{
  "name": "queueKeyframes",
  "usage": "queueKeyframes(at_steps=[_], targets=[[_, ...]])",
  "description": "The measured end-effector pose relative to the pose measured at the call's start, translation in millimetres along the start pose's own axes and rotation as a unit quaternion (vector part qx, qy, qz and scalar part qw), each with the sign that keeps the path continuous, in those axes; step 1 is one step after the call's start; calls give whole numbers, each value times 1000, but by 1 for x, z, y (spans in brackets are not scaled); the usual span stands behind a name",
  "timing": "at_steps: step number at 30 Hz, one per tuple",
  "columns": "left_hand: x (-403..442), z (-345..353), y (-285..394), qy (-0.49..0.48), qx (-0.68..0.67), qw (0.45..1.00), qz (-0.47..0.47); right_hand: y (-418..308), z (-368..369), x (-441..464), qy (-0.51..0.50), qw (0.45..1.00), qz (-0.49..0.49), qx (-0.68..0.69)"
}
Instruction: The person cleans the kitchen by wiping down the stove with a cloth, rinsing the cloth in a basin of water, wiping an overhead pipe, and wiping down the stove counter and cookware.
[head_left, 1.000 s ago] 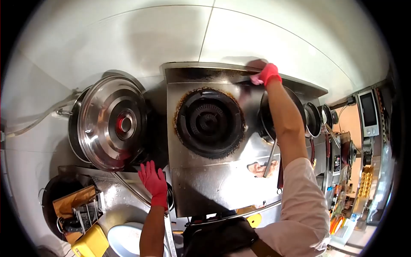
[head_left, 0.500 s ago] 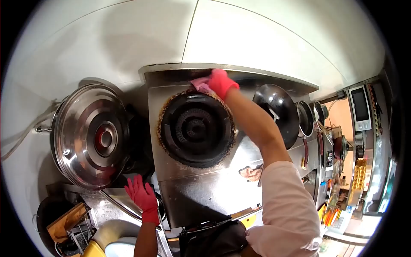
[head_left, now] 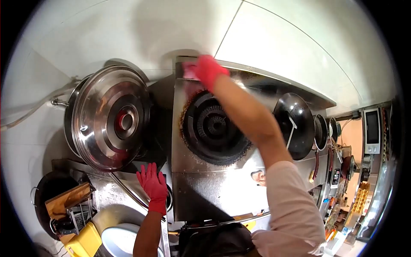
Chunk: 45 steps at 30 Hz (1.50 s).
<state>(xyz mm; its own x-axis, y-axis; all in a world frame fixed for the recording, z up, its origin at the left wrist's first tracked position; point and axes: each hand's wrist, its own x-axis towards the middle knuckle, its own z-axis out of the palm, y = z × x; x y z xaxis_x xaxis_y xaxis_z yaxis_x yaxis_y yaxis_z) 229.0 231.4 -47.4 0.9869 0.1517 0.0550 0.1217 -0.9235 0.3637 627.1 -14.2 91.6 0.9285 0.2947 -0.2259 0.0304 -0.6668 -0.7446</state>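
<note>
My right hand (head_left: pixel 209 73), in a red glove and blurred by motion, is closed on a pink cloth (head_left: pixel 189 71) at the back left of the steel stovetop (head_left: pixel 197 188). The cloth lies against the low back ledge. Below it sits a black round burner (head_left: pixel 216 124) with a browned, crusty rim. My left hand (head_left: pixel 153 184), also gloved in red, has its fingers spread near the stove's left front edge, below a large pot with a shiny domed lid (head_left: pixel 109 118). Nothing shows in it.
A black wok (head_left: pixel 294 124) with a metal utensil stands right of the burner, with smaller pans (head_left: pixel 320 132) beyond. A crumpled brown cloth (head_left: pixel 258 177) lies on the stovetop front. Lower left are a dark wok (head_left: pixel 45 192), a yellow container (head_left: pixel 85 240) and a pale basin (head_left: pixel 120 239).
My right hand has swept the pink cloth leftward along the back of the stove, from near the wok to the left corner. My left hand stays spread near the front left edge.
</note>
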Motion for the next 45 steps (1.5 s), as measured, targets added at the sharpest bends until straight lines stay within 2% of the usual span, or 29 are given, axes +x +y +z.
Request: queueKeyframes(at_steps=[1,2,5,7,8,10,13,15,17,21,23,24,26,27,28,29,31,32,33,35,36,38,40,41,44,45], targets=[[-1,1,-1,2,3,1000,6,-26,14,10,-4,956,-10,-295],[-1,3,-1,5,5,1000,13,-41,30,22,23,966,58,-252],[-1,4,1,10,-10,1000,10,-54,39,13,45,979,39,-195],[-5,2,0,17,5,1000,23,-43,19,-8,34,978,87,-186],[-2,3,0,27,10,999,23,-31,6,-15,37,983,75,-162],[-2,-1,-1,23,2,1000,17,29,-30,-27,71,995,54,-36],[-3,1,-2,17,-6,1000,9,137,-86,-42,142,976,60,153],[-1,0,-4,19,-8,1000,6,217,-119,-61,169,976,65,120],[-1,1,-7,19,-11,1000,5,251,-121,-60,192,972,103,85],[-1,0,-8,25,-24,999,0,267,-102,-65,243,920,293,87],[0,-3,-7,23,-25,999,2,259,-89,-54,183,932,296,-100],[2,-5,-6,21,-23,1000,4,234,-66,-39,101,924,238,-282],[3,-6,-6,23,-22,999,6,190,-6,-6,138,924,146,-324],[2,-4,-6,27,-24,999,6,159,18,3,103,930,73,-346],[0,-2,-5,31,-26,999,7,134,47,16,153,948,127,-246],[1,-2,-4,29,-27,999,8,86,65,12,149,947,107,-263],[1,-2,-4,30,-25,999,5,55,102,39,116,952,108,-263],[1,-2,-5,28,-24,999,4,76,130,62,147,953,20,-265],[2,-1,-5,25,-24,999,4,67,143,69,139,966,9,-219],[1,0,-5,17,-20,1000,6,63,151,67,168,962,-81,-198],[1,-1,-5,12,-16,1000,5,82,154,71,203,940,-159,-222],[1,-2,-7,17,-14,1000,3,91,151,78,183,930,-212,-237],[-1,0,-8,24,-17,1000,9,80,141,72,75,960,-148,-225],[-2,1,-9,22,-17,1000,6,68,139,66,16,956,-117,-268],[-3,2,-10,42,-15,999,16,43,164,6,-117,929,-150,-317],[-3,0,-8,40,-15,999,12,32,176,-23,-104,934,-147,-308]])
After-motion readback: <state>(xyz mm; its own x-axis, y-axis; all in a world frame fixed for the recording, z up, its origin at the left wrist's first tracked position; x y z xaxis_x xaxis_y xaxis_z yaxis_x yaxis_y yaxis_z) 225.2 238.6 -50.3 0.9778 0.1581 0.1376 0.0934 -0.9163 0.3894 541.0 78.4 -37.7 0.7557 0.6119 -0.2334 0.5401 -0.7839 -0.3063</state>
